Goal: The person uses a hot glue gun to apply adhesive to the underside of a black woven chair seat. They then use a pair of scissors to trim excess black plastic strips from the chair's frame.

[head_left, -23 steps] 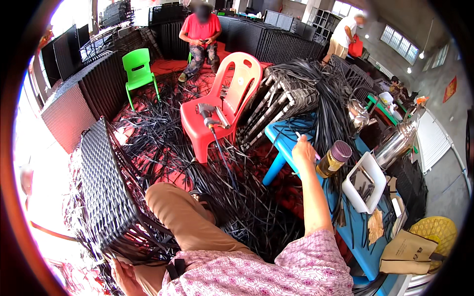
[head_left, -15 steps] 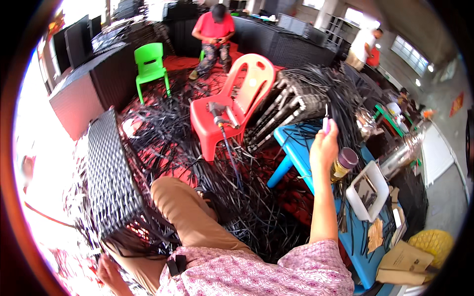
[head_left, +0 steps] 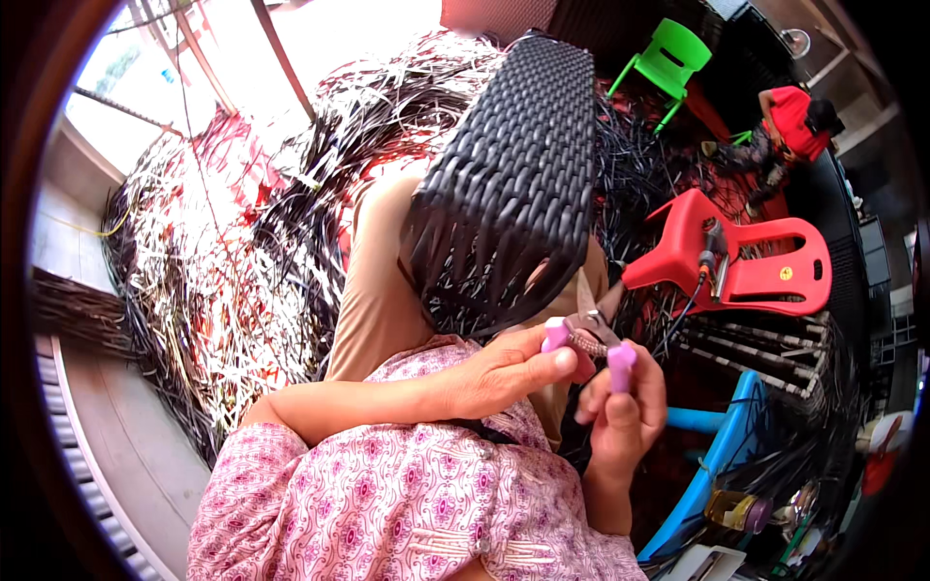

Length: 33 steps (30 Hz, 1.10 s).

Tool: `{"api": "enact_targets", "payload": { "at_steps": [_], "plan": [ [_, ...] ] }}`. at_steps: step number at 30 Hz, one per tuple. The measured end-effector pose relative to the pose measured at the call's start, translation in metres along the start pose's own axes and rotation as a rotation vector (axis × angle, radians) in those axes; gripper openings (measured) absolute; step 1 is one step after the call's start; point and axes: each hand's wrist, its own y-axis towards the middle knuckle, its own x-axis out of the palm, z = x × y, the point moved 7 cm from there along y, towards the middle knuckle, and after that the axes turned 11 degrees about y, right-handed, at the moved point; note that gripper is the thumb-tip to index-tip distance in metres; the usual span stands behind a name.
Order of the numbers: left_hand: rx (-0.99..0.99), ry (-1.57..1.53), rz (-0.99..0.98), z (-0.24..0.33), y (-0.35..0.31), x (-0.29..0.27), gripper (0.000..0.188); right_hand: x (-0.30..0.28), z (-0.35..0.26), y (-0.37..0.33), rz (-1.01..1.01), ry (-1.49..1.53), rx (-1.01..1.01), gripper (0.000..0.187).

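A pair of shears (head_left: 588, 324) with pink handles and spread metal blades is held between my two hands. My left hand (head_left: 518, 373) is closed on one pink handle, and my right hand (head_left: 627, 412) grips the other. Just beyond the blades, a black woven wicker piece (head_left: 523, 136) stands by my knees, with loose unwoven strands (head_left: 484, 261) hanging from its near end. The near ends of the blades' surroundings are partly hidden by my fingers.
Heaps of cut black strips (head_left: 281, 252) cover the floor at left. To the right are a red chair (head_left: 678, 237) bearing a corded power tool (head_left: 714, 247), a blue bench (head_left: 712, 465) and a jar (head_left: 736, 510). A green chair (head_left: 673, 58) and a seated person (head_left: 799, 126) are farther off.
The view has swung left. My right hand has brought the pink-handled shears from above the blue bench to my lap, where my left hand has come up and taken hold too. The blades are now spread.
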Motion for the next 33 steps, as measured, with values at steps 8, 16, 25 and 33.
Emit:
{"api": "enact_targets", "payload": {
  "at_steps": [8,16,25,33],
  "plan": [
    [0.102,0.498,0.058,-0.019,0.001,-0.005,0.079,-0.006,0.04,-0.002,-0.108,0.097,0.36,0.095],
    [0.078,0.793,0.028,-0.028,0.001,0.002,0.082,0.01,0.057,-0.016,-0.036,0.317,0.481,0.112],
    [-0.029,0.326,0.709,0.007,-0.065,-0.09,0.015,-0.021,0.07,0.001,-0.07,0.302,0.239,0.078],
    [0.0,0.545,1.003,-0.043,-0.109,-0.178,0.067,-0.005,0.095,0.024,-0.141,0.148,0.307,0.071]
  ]
}}
